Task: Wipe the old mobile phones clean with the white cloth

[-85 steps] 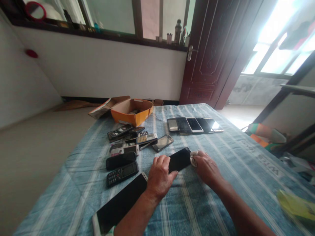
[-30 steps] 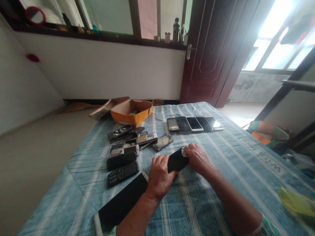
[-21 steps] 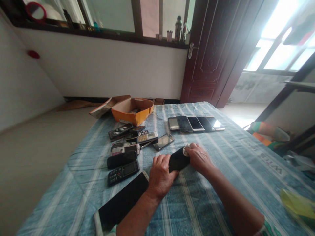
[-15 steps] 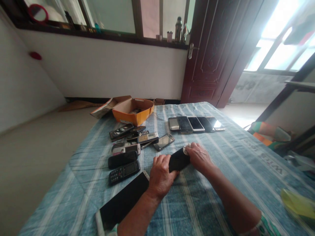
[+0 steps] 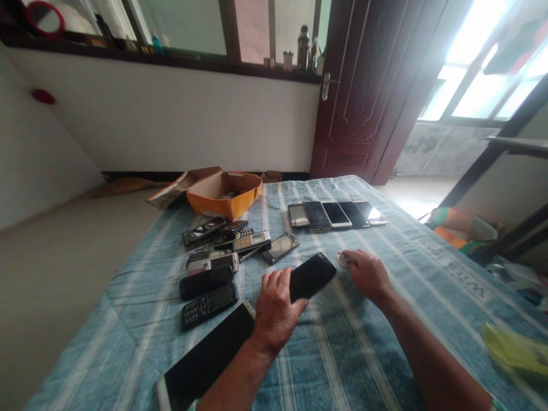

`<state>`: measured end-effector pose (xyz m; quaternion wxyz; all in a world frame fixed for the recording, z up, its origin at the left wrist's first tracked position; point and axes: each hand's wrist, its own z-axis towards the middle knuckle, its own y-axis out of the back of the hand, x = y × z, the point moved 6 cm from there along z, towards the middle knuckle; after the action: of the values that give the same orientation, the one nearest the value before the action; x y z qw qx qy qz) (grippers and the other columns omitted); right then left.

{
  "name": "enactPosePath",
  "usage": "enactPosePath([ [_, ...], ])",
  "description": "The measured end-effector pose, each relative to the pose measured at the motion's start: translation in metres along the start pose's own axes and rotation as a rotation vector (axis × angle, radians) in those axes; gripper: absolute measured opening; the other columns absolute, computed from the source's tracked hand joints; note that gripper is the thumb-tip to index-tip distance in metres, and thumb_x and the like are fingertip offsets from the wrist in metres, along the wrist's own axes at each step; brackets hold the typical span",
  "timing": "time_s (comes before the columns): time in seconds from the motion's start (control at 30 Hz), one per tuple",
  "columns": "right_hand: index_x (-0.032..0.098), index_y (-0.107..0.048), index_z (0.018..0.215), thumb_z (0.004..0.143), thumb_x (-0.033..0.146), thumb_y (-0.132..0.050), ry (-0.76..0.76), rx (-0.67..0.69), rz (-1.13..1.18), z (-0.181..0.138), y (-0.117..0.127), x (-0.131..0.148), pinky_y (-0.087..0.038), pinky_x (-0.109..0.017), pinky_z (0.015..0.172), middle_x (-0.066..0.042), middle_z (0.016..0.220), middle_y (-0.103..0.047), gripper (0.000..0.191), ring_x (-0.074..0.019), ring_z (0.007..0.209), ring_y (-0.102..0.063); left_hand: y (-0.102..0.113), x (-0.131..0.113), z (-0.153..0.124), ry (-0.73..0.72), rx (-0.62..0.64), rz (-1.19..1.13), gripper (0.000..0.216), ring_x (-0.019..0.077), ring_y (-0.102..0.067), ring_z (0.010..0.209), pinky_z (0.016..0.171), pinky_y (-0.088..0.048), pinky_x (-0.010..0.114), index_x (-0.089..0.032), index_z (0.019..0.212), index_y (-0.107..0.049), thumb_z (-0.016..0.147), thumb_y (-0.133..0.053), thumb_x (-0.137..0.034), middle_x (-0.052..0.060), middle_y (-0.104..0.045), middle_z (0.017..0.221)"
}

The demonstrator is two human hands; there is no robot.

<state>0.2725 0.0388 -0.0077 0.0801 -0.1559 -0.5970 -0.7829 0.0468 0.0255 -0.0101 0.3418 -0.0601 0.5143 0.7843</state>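
Note:
My left hand (image 5: 277, 302) is closed around the lower end of a black smartphone (image 5: 314, 276), which it holds at a slant with the dark screen facing up. Just right of the phone's far end, my right hand (image 5: 369, 275) pinches a small whitish, roundish pad (image 5: 341, 258); its exact kind is unclear. The pad and the phone are apart. Under my left forearm lies a large tablet (image 5: 209, 357) with a white rim and a black screen, partly hidden by the arm. Beyond my left hand rests a grey-framed touchscreen phone (image 5: 281, 248).
Several old phones, among them a black keypad phone (image 5: 209, 305), lie heaped on the left. An open orange cardboard box (image 5: 226, 204) stands behind them. A row of smartphones (image 5: 336, 214) lies at the back right. The striped blue cloth (image 5: 351, 354) bears a yellow item (image 5: 514, 348) near its right side.
My right hand has moved right, off the phone's far end, with the whitish pad between its fingers. The left hand keeps its hold on the phone. The whole view has shifted slightly.

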Motion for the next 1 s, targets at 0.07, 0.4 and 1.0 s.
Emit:
enactPosePath([
  [0.07, 0.022, -0.069, 0.107, 0.078, 0.011, -0.046, -0.054, -0.083, 0.094, 0.001, -0.001, -0.008, -0.044, -0.026, 0.076, -0.005, 0.099, -0.071, 0.039, -0.019, 0.092, -0.064, 0.001, -0.001, -0.001, -0.038, -0.028, 0.02, 0.065, 0.0296, -0.054, 0.098, 0.087, -0.051, 0.044, -0.012, 0.118, -0.053, 0.059, -0.08, -0.017, 0.011, -0.062, 0.104],
  [0.4, 0.024, -0.073, 0.096, 0.076, 0.015, -0.049, -0.108, -0.126, 0.297, -0.001, -0.001, -0.007, -0.047, -0.027, 0.075, -0.002, 0.091, -0.073, 0.033, -0.0189, 0.087, -0.066, 0.001, -0.004, -0.004, -0.105, -0.085, 0.05, 0.074, 0.0305, -0.054, 0.1, 0.084, -0.051, 0.044, -0.014, 0.129, -0.041, 0.063, -0.075, -0.015, 0.011, -0.06, 0.106],
  [1.0, 0.016, -0.062, 0.103, 0.093, 0.011, -0.038, 0.263, 0.121, -0.302, 0.002, -0.031, 0.071, -0.039, -0.032, 0.073, -0.012, 0.103, -0.058, 0.027, -0.0232, 0.093, -0.049, -0.001, 0.002, -0.003, -0.068, -0.077, 0.05, 0.071, 0.0287, -0.054, 0.094, 0.081, -0.051, 0.042, -0.013, 0.127, -0.04, 0.064, -0.072, -0.017, 0.01, -0.061, 0.099],
])
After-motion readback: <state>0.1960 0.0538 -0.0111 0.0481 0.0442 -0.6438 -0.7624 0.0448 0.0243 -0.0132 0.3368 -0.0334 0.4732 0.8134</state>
